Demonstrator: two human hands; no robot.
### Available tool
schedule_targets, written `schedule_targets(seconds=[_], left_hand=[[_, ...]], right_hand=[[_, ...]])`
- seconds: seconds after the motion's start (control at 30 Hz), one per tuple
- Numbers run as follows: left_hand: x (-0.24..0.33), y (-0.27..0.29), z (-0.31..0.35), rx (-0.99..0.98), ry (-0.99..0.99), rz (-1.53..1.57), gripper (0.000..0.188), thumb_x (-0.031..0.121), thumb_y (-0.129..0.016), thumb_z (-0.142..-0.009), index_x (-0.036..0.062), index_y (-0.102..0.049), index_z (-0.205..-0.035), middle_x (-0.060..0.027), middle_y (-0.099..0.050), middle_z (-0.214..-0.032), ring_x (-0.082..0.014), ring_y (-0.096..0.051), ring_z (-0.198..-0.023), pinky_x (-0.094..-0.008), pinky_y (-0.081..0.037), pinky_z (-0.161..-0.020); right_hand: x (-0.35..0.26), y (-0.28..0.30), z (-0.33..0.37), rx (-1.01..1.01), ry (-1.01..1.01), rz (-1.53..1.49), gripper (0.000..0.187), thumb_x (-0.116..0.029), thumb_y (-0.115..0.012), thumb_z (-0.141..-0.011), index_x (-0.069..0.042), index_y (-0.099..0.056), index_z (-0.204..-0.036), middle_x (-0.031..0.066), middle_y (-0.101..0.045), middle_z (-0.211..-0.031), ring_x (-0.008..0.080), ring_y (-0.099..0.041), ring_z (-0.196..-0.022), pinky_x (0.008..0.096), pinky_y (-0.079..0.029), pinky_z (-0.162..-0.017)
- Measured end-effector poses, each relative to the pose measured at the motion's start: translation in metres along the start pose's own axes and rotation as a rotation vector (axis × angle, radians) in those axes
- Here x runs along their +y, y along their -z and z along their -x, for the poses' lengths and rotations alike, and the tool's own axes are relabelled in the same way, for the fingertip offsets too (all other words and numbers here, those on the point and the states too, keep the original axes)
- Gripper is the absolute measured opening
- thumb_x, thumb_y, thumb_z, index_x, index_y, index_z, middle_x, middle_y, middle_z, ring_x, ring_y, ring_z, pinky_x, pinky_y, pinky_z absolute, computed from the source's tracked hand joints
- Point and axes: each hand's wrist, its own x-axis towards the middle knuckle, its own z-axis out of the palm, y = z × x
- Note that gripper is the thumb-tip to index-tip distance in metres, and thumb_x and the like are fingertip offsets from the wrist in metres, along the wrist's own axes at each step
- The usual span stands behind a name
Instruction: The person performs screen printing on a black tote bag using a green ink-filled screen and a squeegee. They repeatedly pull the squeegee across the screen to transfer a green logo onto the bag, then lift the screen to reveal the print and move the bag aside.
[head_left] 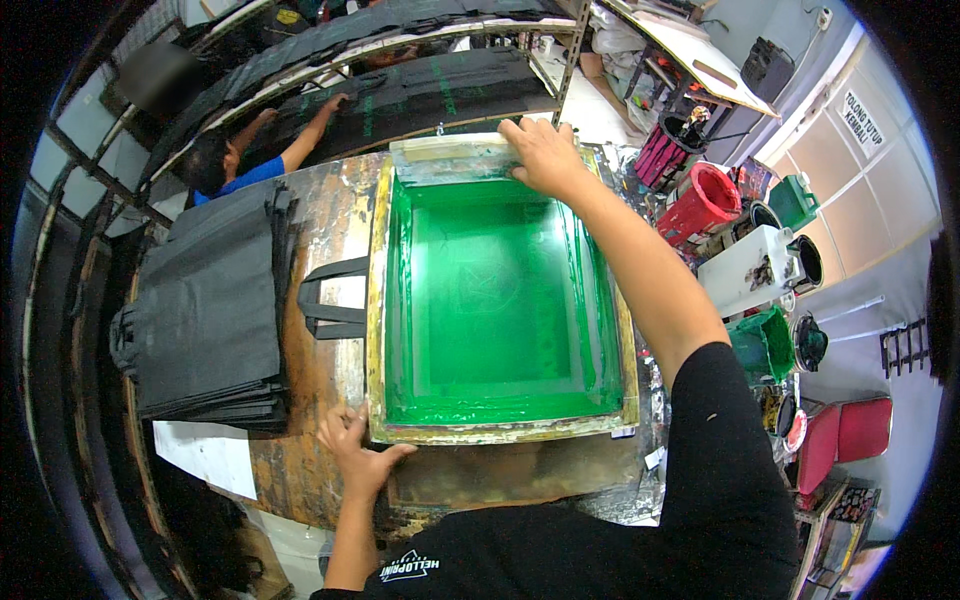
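Observation:
A wooden-framed printing screen [376, 300], its inside covered in green ink, lies on the table in front of me. Across its far end is a wide squeegee [455, 160] with a pale upper edge and a green-smeared lower part. My right hand [548, 158] grips the squeegee's right part from above. At the screen's near left corner is my left hand [358, 450], thumb and fingers spread about the corner; whether it presses on the wood is unclear. A black fabric bag's handles [335, 325] stick out from under the screen's left side; the rest of it is hidden.
A stack of black bags [215, 310] sits left on the stained table [300, 465]. Beyond, a person in a blue sleeve [268, 170] reaches over a rack [400, 100] of black bags. Ink buckets, including a red bucket [700, 205], and white jerrycan [745, 262] line the right.

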Motion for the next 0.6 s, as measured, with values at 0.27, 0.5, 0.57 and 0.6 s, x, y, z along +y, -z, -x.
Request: schedule_targets(seconds=[0.27,0.5,0.57,0.6], left_hand=[[0.052,-0.006,-0.235,0.144,-0.445,0.128,0.1,0.077,-0.078,-0.079,0.0041,-0.063,-0.146,-0.0236,-0.059,-0.134,-0.0406,-0.053,-0.128,-0.0533,-0.039,-0.11],[0.094,-0.114,-0.406,0.04,-0.471,-0.109,0.075,0.072,-0.077,-0.083,0.0024,-0.074,-0.113,-0.0187,-0.068,-0.107,-0.0379,-0.063,-0.106,-0.0519,-0.049,-0.098],[0.092,-0.125,-0.408,0.157,-0.484,-0.132,0.069,0.072,-0.074,-0.085,0.0034,-0.069,-0.092,-0.0146,-0.07,-0.095,-0.0343,-0.065,-0.095,-0.0482,-0.054,-0.086],[0.094,-0.125,-0.407,0.152,-0.481,-0.13,0.068,0.072,-0.074,-0.085,0.0037,-0.069,-0.091,-0.0136,-0.07,-0.095,-0.0338,-0.065,-0.094,-0.0476,-0.055,-0.083]], right_hand=[[-0.012,-0.037,0.016,0.236,-0.034,0.122,0.048,-0.018,-0.074,-0.088,-0.022,-0.06,-0.134,0.0053,-0.065,-0.115,0.0265,-0.063,-0.11,0.0546,-0.044,-0.093],[0.007,-0.042,0.018,0.227,0.028,0.073,0.043,-0.014,-0.071,-0.09,-0.018,-0.063,-0.131,0.0045,-0.067,-0.11,0.0265,-0.064,-0.111,0.0553,-0.042,-0.1],[0.021,-0.034,0.019,0.141,-0.013,0.131,0.044,-0.014,-0.075,-0.087,-0.017,-0.062,-0.129,0.0047,-0.069,-0.11,0.0263,-0.065,-0.113,0.0549,-0.042,-0.102],[0.028,-0.034,0.029,0.142,-0.013,0.103,0.046,-0.015,-0.081,-0.082,-0.016,-0.062,-0.123,0.0047,-0.07,-0.109,0.0263,-0.066,-0.113,0.0542,-0.043,-0.099]])
